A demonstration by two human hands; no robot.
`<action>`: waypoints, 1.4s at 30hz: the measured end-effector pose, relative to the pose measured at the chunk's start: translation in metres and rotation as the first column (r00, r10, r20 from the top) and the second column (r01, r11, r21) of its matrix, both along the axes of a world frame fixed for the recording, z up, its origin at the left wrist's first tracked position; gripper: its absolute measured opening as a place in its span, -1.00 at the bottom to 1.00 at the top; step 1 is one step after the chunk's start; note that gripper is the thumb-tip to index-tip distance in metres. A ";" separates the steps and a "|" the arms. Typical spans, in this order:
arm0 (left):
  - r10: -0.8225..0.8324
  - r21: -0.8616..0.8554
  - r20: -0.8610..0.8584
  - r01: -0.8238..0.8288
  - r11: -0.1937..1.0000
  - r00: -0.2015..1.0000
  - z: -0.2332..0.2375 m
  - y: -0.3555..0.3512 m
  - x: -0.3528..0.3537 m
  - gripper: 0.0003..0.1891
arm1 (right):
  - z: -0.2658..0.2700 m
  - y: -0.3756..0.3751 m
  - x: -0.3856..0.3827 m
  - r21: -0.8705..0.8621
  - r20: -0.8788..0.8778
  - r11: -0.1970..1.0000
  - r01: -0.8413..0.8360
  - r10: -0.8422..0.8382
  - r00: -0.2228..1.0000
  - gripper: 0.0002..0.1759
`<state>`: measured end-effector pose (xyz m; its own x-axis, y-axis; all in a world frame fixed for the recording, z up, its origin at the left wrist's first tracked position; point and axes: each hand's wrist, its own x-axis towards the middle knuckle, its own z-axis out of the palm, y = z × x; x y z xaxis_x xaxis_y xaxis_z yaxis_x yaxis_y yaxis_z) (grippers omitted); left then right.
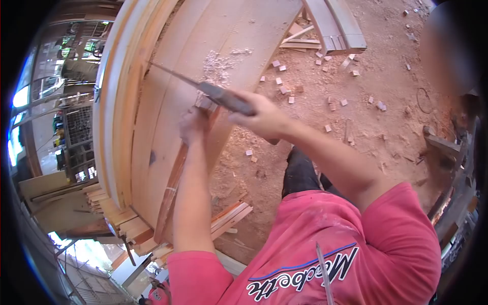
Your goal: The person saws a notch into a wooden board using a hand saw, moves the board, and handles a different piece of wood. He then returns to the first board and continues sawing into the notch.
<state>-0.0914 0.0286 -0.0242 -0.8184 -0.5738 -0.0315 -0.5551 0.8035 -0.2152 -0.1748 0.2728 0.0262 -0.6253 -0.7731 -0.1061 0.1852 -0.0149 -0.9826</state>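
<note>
My right hand [262, 114] is closed on the handle of a dark hand saw [229, 99], whose thin blade points up and left over the wide pale boards [203, 30]. Just below the saw, my left hand [194, 124], somewhat blurred, is wrapped round the upper end of a long reddish wood strip [173, 188]. That strip runs down along my left forearm at the boards' edge. Pale shavings [216, 66] lie on the boards above my hands.
Small cut blocks [283, 90] and sawdust cover the ground at the right. Thick curved beams [338, 25] stand at the top. Stacked wood pieces [134, 229] lie lower left, more strips [231, 218] beside my left arm. A blurred round shape is at the upper right.
</note>
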 end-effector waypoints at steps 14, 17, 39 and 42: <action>0.113 0.160 -0.054 -0.104 0.982 0.992 0.013 0.009 -0.003 -0.57 | -0.007 0.024 0.022 -0.043 -0.075 0.998 0.047 -0.050 0.996 -0.29; 0.263 0.234 -0.121 -0.230 0.945 0.957 -0.009 -0.004 0.001 -0.56 | 0.009 0.066 0.029 0.067 -0.107 0.991 -0.113 0.120 0.987 -0.22; 0.507 0.504 -0.144 -0.378 0.776 0.850 0.031 0.028 -0.012 -0.58 | -0.004 -0.011 -0.005 0.025 -0.004 0.990 -0.135 0.135 0.991 -0.15; 0.471 0.463 -0.171 -0.351 0.814 0.866 0.020 0.021 -0.003 -0.60 | 0.003 0.004 0.001 -0.030 0.012 0.999 -0.017 0.017 1.000 -0.17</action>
<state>-0.0947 0.0501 -0.0046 -0.5183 -0.8414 -0.1530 -0.8393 0.4660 0.2801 -0.1743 0.2772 0.0297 -0.6109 -0.7865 -0.0907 0.1979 -0.0407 -0.9794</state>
